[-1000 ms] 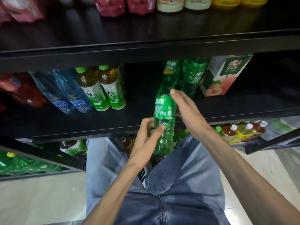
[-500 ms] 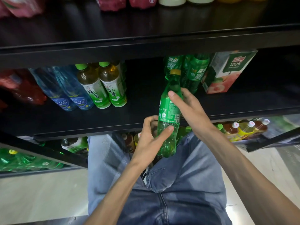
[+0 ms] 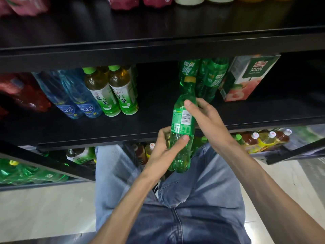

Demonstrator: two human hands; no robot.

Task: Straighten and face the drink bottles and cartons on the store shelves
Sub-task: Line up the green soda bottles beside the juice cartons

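Bottle [image 3: 182,124], green, barcode facing out: held at frame centre before the shelf [image 3: 123,136] edge, lower body gripped by left hand [image 3: 167,148], label gripped by right hand [image 3: 209,120].

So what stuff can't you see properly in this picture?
- Head view: the green bottle shows only its barcode side; its front label faces away.
- The left hand and right hand cover parts of it.
- Top-shelf drinks are cut off by the upper edge.
- Red packs at far left are blurred.
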